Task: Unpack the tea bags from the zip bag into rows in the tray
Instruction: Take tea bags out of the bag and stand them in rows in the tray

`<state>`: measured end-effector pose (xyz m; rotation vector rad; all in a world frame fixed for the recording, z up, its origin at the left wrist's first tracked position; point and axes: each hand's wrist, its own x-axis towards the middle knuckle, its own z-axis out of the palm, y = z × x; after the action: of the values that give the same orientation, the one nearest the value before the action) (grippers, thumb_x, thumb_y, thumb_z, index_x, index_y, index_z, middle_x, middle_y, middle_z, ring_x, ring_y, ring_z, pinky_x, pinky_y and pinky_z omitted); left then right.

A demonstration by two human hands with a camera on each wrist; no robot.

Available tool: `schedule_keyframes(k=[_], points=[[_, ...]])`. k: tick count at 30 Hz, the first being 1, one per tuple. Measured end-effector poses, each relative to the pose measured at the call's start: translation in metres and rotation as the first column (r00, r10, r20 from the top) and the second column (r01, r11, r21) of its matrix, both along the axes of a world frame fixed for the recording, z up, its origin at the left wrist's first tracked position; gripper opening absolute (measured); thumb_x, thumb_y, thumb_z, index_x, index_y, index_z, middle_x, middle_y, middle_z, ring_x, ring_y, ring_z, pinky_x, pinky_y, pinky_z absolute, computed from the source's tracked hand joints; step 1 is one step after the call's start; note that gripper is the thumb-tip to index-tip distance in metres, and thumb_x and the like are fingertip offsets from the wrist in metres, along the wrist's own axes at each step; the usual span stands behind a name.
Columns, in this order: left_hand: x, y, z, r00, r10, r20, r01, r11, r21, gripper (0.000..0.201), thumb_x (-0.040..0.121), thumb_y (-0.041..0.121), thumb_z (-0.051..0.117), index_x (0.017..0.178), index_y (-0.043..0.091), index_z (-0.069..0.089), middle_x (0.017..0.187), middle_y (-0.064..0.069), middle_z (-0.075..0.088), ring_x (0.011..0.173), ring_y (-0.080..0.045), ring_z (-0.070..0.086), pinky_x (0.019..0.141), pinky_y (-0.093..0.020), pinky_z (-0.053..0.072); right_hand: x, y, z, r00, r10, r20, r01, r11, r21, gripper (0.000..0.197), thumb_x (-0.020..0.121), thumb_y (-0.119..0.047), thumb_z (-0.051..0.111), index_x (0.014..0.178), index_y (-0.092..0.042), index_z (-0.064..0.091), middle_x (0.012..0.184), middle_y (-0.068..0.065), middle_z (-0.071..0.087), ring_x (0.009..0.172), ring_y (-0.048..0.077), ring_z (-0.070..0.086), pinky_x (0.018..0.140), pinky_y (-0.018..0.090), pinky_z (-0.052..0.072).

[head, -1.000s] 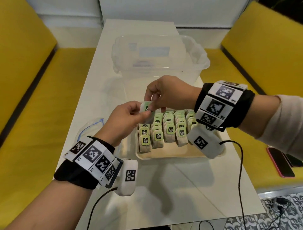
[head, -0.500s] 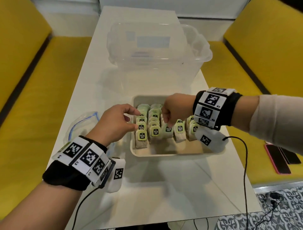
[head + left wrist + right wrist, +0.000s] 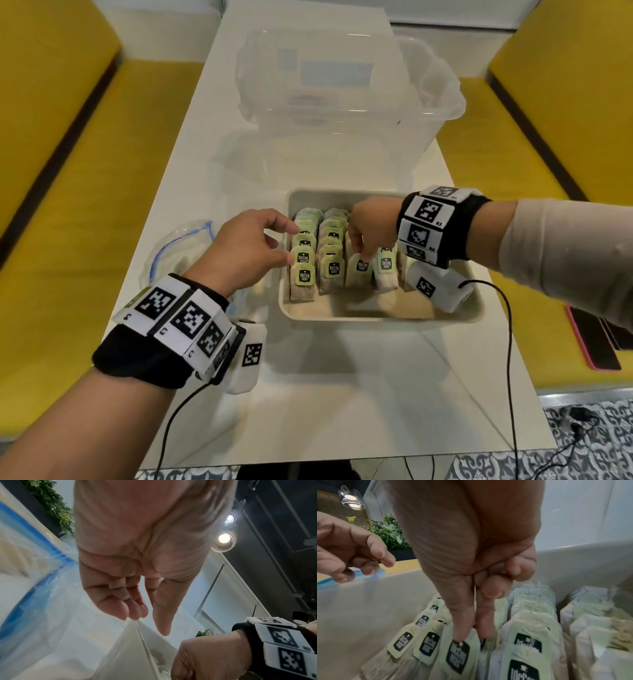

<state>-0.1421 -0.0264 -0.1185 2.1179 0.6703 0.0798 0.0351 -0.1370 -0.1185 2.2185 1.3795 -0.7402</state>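
Note:
A beige tray (image 3: 376,317) holds several rows of tea bags with green tags (image 3: 305,274). My right hand (image 3: 363,255) reaches down into the tray. Its thumb and index finger (image 3: 472,635) pinch the top of the front tea bag (image 3: 460,654) in the third row (image 3: 359,270). My left hand (image 3: 291,243) hovers at the tray's left edge with relaxed fingers and holds nothing (image 3: 150,623). The clear zip bag (image 3: 178,253) with a blue seal lies on the table left of the tray, under my left wrist (image 3: 34,574).
A large clear plastic bin (image 3: 342,102) stands just behind the tray. Yellow benches (image 3: 85,205) flank the white table. A phone in a pink case (image 3: 596,342) lies on the right bench. A black cable (image 3: 510,342) runs from my right wrist over the table's near right side.
Both hands held one tea bag above the tray. The right hand has since lowered it into the third row. The left hand let go and now sits by the tray's left edge.

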Motion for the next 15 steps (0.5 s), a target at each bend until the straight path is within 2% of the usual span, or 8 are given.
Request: schedule_keyframes(k=[2, 3, 5, 6, 8, 10, 12, 15], points=[[-0.001, 0.001, 0.003, 1.000, 0.000, 0.010, 0.000, 1.000, 0.002, 0.029, 0.076, 0.010, 0.074, 0.096, 0.028, 0.064, 0.098, 0.010, 0.062, 0.075, -0.004, 0.055, 0.062, -0.017, 0.041, 0.000, 0.000, 0.001, 1.000, -0.007, 0.009, 0.007, 1.000, 0.006, 0.021, 0.077, -0.027, 0.073, 0.097, -0.019, 0.073, 0.062, -0.013, 0.054, 0.057, 0.007, 0.051, 0.049, 0.019, 0.036], [-0.002, 0.003, 0.005, 1.000, 0.007, 0.022, -0.007, 1.000, 0.000, 0.027, 0.078, 0.010, 0.073, 0.096, 0.027, 0.064, 0.093, 0.010, 0.061, 0.068, 0.000, 0.054, 0.058, -0.015, 0.039, 0.000, -0.001, 0.002, 1.000, -0.016, 0.019, 0.016, 1.000, 0.021, 0.023, 0.076, -0.029, 0.074, 0.097, -0.019, 0.072, 0.064, -0.012, 0.054, 0.064, 0.011, 0.053, 0.054, 0.020, 0.037], [-0.008, 0.011, 0.012, 0.999, 0.030, 0.042, -0.030, 1.000, -0.004, 0.022, 0.081, 0.009, 0.068, 0.095, 0.024, 0.063, 0.080, 0.011, 0.057, 0.048, 0.007, 0.050, 0.044, -0.007, 0.033, 0.001, -0.002, 0.008, 0.998, -0.046, 0.043, 0.042, 0.996, 0.083, 0.026, 0.074, -0.032, 0.076, 0.096, -0.019, 0.072, 0.070, -0.009, 0.057, 0.075, 0.015, 0.054, 0.063, 0.023, 0.038], [-0.013, 0.018, 0.016, 0.998, 0.046, 0.051, -0.046, 0.999, 0.015, 0.020, 0.082, 0.009, 0.067, 0.095, 0.024, 0.063, 0.078, 0.012, 0.056, 0.044, 0.007, 0.048, 0.039, -0.005, 0.030, 0.000, -0.002, 0.013, 0.997, -0.064, 0.050, 0.057, 0.990, 0.126, 0.026, 0.074, -0.033, 0.076, 0.096, -0.019, 0.071, 0.075, -0.008, 0.059, 0.077, 0.015, 0.054, 0.066, 0.024, 0.037], [-0.025, 0.034, 0.023, 0.995, 0.081, 0.060, -0.085, 0.994, 0.072, 0.018, 0.083, 0.011, 0.067, 0.092, 0.025, 0.063, 0.078, 0.010, 0.058, 0.047, 0.000, 0.048, 0.039, -0.006, 0.030, -0.004, -0.003, 0.026, 0.993, -0.108, 0.039, 0.096, 0.968, 0.230, 0.025, 0.075, -0.035, 0.075, 0.095, -0.019, 0.072, 0.080, -0.006, 0.061, 0.077, 0.014, 0.054, 0.066, 0.023, 0.037], [-0.040, 0.051, 0.028, 0.991, 0.128, 0.047, -0.133, 0.984, 0.120, 0.015, 0.082, 0.012, 0.068, 0.085, 0.026, 0.062, 0.079, 0.001, 0.061, 0.052, -0.007, 0.046, 0.040, -0.011, 0.035, -0.013, -0.002, 0.042, 0.990, -0.139, -0.001, 0.131, 0.933, 0.336, 0.022, 0.076, -0.035, 0.074, 0.092, -0.020, 0.071, 0.081, -0.005, 0.064, 0.075, 0.013, 0.054, 0.063, 0.022, 0.038], [-0.055, 0.065, 0.030, 0.985, 0.170, 0.008, -0.168, 0.966, 0.194, 0.017, 0.080, 0.012, 0.070, 0.077, 0.025, 0.060, 0.080, -0.003, 0.060, 0.062, -0.012, 0.050, 0.049, -0.019, 0.039, -0.030, 0.003, 0.055, 0.989, -0.143, -0.044, 0.148, 0.890, 0.432, 0.019, 0.077, -0.035, 0.073, 0.090, -0.021, 0.071, 0.081, -0.005, 0.065, 0.074, 0.013, 0.055, 0.063, 0.023, 0.039], [-0.074, 0.074, 0.029, 0.982, 0.185, -0.048, -0.165, 0.946, 0.279, 0.016, 0.078, 0.017, 0.072, 0.083, 0.018, 0.057, 0.081, 0.001, 0.056, 0.072, -0.013, 0.051, 0.055, -0.025, 0.036, -0.066, 0.016, 0.068, 0.986, -0.128, -0.109, 0.167, 0.822, 0.544, 0.017, 0.077, -0.034, 0.073, 0.087, -0.021, 0.072, 0.069, -0.014, 0.056, 0.070, 0.010, 0.053, 0.057, 0.018, 0.038]])
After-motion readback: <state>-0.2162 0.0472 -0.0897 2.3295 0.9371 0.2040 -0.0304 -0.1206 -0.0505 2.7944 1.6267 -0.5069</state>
